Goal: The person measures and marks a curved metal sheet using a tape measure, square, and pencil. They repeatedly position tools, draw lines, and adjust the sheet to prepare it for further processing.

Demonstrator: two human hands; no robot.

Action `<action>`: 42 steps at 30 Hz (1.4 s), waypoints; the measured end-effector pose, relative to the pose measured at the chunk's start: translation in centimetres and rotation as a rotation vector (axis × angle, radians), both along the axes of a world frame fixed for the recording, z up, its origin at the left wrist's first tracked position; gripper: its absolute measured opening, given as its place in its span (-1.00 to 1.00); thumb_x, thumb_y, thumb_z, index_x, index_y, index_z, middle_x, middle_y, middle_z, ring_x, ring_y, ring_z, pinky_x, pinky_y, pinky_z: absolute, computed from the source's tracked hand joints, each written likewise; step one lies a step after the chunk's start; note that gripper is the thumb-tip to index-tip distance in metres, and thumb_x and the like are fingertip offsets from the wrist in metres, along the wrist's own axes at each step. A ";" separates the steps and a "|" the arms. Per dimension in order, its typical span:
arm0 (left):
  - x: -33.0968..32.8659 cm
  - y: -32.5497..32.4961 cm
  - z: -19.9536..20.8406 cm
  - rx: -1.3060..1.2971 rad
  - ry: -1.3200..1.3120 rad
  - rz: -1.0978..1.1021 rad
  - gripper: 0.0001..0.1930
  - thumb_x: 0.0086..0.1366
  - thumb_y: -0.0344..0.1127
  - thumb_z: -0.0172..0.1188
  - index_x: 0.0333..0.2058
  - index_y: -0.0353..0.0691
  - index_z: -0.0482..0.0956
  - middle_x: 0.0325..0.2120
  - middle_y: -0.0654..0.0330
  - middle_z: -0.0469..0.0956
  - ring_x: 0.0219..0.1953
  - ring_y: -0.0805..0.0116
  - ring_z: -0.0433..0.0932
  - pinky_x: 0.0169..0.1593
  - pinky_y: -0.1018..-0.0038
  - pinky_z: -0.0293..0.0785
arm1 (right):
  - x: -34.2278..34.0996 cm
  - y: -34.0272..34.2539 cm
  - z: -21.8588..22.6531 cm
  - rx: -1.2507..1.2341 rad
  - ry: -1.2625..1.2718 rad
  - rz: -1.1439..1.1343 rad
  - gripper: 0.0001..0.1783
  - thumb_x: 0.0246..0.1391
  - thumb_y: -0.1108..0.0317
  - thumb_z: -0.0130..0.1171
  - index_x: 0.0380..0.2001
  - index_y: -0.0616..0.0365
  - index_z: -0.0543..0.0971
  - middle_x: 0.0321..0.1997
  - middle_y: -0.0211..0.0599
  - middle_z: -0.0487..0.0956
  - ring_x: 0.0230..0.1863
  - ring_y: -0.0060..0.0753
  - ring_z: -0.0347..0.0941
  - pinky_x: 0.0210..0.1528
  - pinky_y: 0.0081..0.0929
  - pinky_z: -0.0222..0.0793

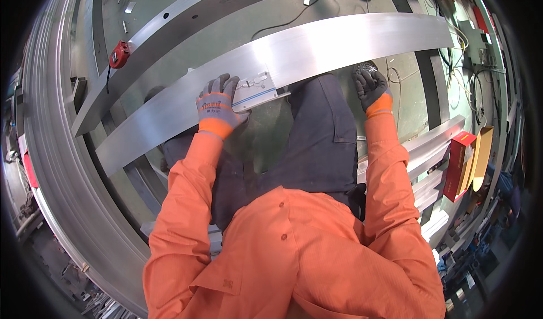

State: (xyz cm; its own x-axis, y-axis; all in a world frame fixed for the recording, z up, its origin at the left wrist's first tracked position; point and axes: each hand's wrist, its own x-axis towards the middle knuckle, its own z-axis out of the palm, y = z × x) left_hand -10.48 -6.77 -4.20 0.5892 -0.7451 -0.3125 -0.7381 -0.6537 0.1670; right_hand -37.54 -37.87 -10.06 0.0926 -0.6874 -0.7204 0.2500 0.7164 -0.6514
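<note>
A long, pale metal beam (317,44) crosses in front of me over my legs. Against its near side lies a flat silvery plate (257,90) with cut-out slots and a blue line along it. My left hand (219,105), in a grey and orange glove, grips the plate's left end, fingers over the top and thumb at the near edge. To the right, just off the beam's near edge, my gloved right hand (371,87) is closed on a small, shiny, crinkled thing (366,67) whose kind I cannot make out.
A red tape measure (119,54) rests on another metal beam (169,22) farther off. Stacked long profiles (62,149) run down the left. On the right, a red box (457,166) stands beside an open yellow carton (482,155). Cables (461,42) hang at the far right.
</note>
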 end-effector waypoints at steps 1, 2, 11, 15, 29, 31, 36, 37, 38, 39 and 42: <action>0.2 -0.8 -0.2 0.034 -0.015 -0.006 -0.06 -0.09 0.13 0.54 0.34 0.16 0.46 0.41 0.24 0.33 0.45 0.12 0.26 0.43 -0.03 0.22 | -0.2 -0.8 -1.0 0.008 -0.021 -0.027 -0.48 0.42 0.08 0.04 0.34 0.00 0.37 0.28 -0.17 0.55 0.30 -0.05 0.49 0.36 -0.09 0.42; 0.3 -1.4 -0.3 0.067 -0.032 -0.011 -0.05 -0.09 0.13 0.54 0.35 0.17 0.45 0.43 0.23 0.31 0.46 0.12 0.24 0.44 -0.03 0.21 | -0.3 -1.4 -2.1 0.015 -0.043 -0.053 -0.53 0.39 0.08 0.10 0.26 0.00 0.41 0.22 -0.16 0.58 0.23 -0.02 0.54 0.31 -0.09 0.48; 1.1 -3.8 -0.6 0.162 -0.034 -0.021 0.15 -0.13 0.24 0.56 0.48 0.26 0.24 0.53 0.07 0.11 0.55 -0.11 0.06 0.51 -0.17 0.02 | 6.1 -5.8 -7.0 0.002 0.025 -0.292 -0.41 0.26 -0.13 0.27 0.20 -0.02 0.53 0.23 -0.26 0.58 0.23 -0.05 0.51 0.33 0.05 0.42; 1.7 -2.6 -2.2 0.081 -0.019 -0.039 0.17 -0.19 0.23 0.58 0.46 0.24 0.29 0.52 0.05 0.14 0.54 -0.16 0.07 0.51 -0.18 0.01 | 8.4 -4.8 -7.0 -0.116 -0.066 -0.339 -0.34 0.24 -0.15 0.30 0.26 -0.01 0.52 0.21 -0.23 0.61 0.21 0.00 0.53 0.29 0.11 0.47; 2.4 -2.1 -3.7 -0.057 -0.030 -0.042 0.10 -0.25 0.09 0.61 0.39 0.17 0.41 0.48 -0.08 0.20 0.52 -0.27 0.09 0.52 -0.16 -0.04 | 9.8 -4.6 -5.6 0.010 -0.131 -0.389 -0.38 0.16 -0.05 0.47 0.13 0.11 0.60 0.06 -0.21 0.69 -0.02 -0.05 0.65 0.07 -0.01 0.64; 1.8 -2.7 -3.2 -0.046 -0.037 -0.055 0.13 -0.29 -0.01 0.64 0.38 0.11 0.39 0.46 -0.11 0.24 0.50 -0.29 0.12 0.51 -0.12 0.00 | 8.1 -5.1 -6.7 -0.121 -0.123 -0.314 -0.36 0.17 0.00 0.47 0.19 0.13 0.56 0.10 -0.20 0.66 0.01 -0.07 0.61 0.08 0.01 0.61; 2.1 -2.3 -4.2 -0.136 -0.029 -0.040 -0.04 -0.23 0.12 0.62 0.21 0.00 0.48 0.49 -0.09 0.21 0.51 -0.31 0.11 0.50 -0.18 -0.03 | 5.2 -5.8 -4.8 -0.427 0.284 -0.478 -0.54 0.10 0.44 0.47 0.05 0.15 0.53 0.06 -0.21 0.64 -0.13 -0.33 0.61 -0.18 -0.35 0.62; 2.1 -2.0 -4.2 -0.109 -0.025 -0.018 -0.06 -0.19 0.18 0.60 0.21 0.00 0.50 0.50 -0.07 0.18 0.53 -0.27 0.09 0.51 -0.21 -0.06 | 6.6 -3.6 -2.5 -0.684 0.262 -0.530 -0.60 0.08 0.54 0.46 -0.03 0.15 0.55 0.03 -0.24 0.65 -0.18 -0.41 0.61 -0.25 -0.43 0.60; 2.1 -1.8 -4.2 -0.086 -0.013 -0.003 -0.08 -0.14 0.24 0.59 0.20 -0.01 0.52 0.52 -0.04 0.16 0.54 -0.24 0.06 0.52 -0.24 -0.09 | 7.1 -2.1 -0.1 -0.767 0.212 -0.309 -0.61 0.09 0.58 0.44 -0.02 0.16 0.57 -0.03 -0.28 0.67 -0.17 -0.46 0.60 -0.16 -0.41 0.58; 2.0 -1.8 -4.0 -0.077 -0.014 -0.005 -0.09 -0.13 0.24 0.58 0.20 -0.01 0.52 0.52 -0.04 0.16 0.54 -0.24 0.06 0.52 -0.25 -0.09 | 7.0 -0.9 0.9 -0.948 0.323 0.012 -0.57 0.08 0.59 0.44 0.03 0.16 0.59 -0.06 -0.33 0.69 -0.14 -0.47 0.59 -0.04 -0.47 0.56; 2.2 -2.1 -4.5 -0.075 -0.028 -0.014 -0.11 -0.13 0.22 0.58 0.19 -0.01 0.52 0.52 -0.04 0.16 0.55 -0.24 0.06 0.51 -0.27 -0.09 | 8.4 5.8 3.7 -0.874 0.155 0.773 -0.60 0.03 0.60 0.37 0.00 0.16 0.64 -0.08 -0.33 0.70 -0.11 -0.44 0.62 -0.04 -0.44 0.53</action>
State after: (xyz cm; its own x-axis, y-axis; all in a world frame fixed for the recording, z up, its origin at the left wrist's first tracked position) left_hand -8.30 -8.86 -8.66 0.5861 -0.7741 -0.2392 -0.7522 -0.6296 0.1944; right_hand -29.10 -32.07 -6.40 0.6542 -0.7528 -0.0725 -0.1802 -0.0620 -0.9817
